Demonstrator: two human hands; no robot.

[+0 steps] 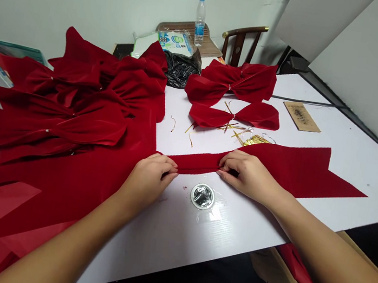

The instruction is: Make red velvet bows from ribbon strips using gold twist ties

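On the white table (366, 152), red bows (234, 82) flank the velvet strip (196, 163).

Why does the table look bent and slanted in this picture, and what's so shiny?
In the head view, the wide lens seems to stretch the picture, so the edge of the white table slants and looks bent. Also in the head view, the round silver foil shines with bright glare, and the red velvet shows soft shadows in its folds.
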